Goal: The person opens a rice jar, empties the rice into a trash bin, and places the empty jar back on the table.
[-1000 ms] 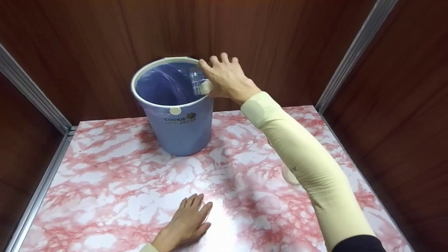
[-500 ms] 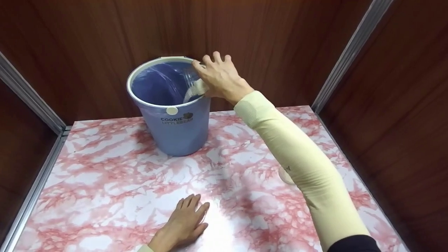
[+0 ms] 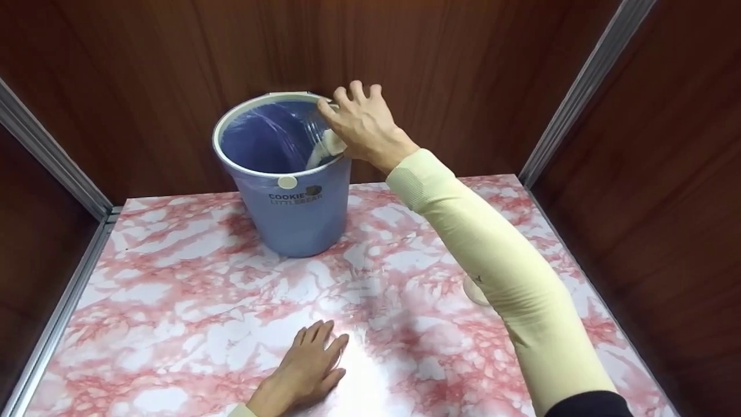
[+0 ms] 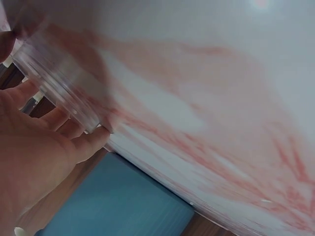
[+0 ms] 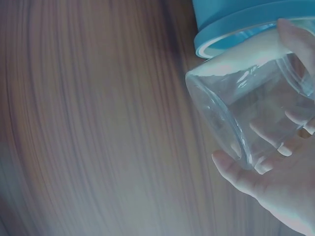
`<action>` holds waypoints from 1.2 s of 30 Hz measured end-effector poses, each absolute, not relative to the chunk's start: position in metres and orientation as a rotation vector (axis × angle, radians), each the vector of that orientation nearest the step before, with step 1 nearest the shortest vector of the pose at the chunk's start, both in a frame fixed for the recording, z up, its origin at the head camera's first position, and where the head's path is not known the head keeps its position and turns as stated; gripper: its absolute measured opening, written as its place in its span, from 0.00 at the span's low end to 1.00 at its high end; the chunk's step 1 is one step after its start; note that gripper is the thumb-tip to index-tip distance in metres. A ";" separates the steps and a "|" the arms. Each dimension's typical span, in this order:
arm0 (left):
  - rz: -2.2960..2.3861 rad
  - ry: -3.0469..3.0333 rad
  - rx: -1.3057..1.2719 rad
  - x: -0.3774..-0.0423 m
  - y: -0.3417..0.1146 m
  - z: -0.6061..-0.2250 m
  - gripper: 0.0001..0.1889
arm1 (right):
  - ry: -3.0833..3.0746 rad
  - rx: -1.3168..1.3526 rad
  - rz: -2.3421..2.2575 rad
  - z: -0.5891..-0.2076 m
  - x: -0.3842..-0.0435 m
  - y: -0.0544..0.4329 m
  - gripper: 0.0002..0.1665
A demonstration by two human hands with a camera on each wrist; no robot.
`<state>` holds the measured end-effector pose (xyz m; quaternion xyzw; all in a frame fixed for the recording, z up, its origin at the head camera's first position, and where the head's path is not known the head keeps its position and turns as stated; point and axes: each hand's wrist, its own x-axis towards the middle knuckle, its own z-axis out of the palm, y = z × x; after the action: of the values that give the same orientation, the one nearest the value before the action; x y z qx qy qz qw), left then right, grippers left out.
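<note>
A small panelled booth: wood-grain walls (image 3: pixel 463 58), metal framing (image 3: pixel 594 75) and a marbled tabletop (image 3: pixel 185 289)

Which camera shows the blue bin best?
The head view: it shows the bin nearly whole, lettering included, though the right hand hides some of the rim. The left wrist view catches only plain blue side; the right wrist view, cropped rim and side.

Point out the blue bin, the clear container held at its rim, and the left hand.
Blue bin (image 3: pixel 298 226): head view, front wall.
Clear container (image 5: pixel 246 101): right wrist view, side wall.
Left hand (image 3: pixel 304 366): head view, back of hand.
</note>
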<state>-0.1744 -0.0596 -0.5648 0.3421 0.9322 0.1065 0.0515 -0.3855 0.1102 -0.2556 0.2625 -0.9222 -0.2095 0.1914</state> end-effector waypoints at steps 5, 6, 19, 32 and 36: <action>0.303 2.843 1.076 -0.173 -0.058 -0.566 0.28 | -2.591 0.737 -0.617 -0.258 -0.384 0.111 0.48; 0.308 2.841 1.083 -0.173 -0.058 -0.566 0.27 | -2.595 0.735 -0.624 -0.258 -0.383 0.111 0.48; 0.274 2.863 1.111 -0.175 -0.057 -0.570 0.28 | -2.570 0.728 -0.664 -0.257 -0.383 0.111 0.42; 0.271 2.889 1.124 -0.177 -0.057 -0.572 0.28 | -2.577 0.726 -0.740 -0.260 -0.383 0.109 0.42; 0.281 2.882 1.115 -0.176 -0.057 -0.572 0.28 | -2.567 0.731 -0.753 -0.260 -0.383 0.107 0.38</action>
<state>-0.1761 -0.0569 -0.5715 0.3592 0.9287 0.0906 0.0194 -0.3826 0.1070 -0.2602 0.2593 -0.9099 -0.2670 0.1832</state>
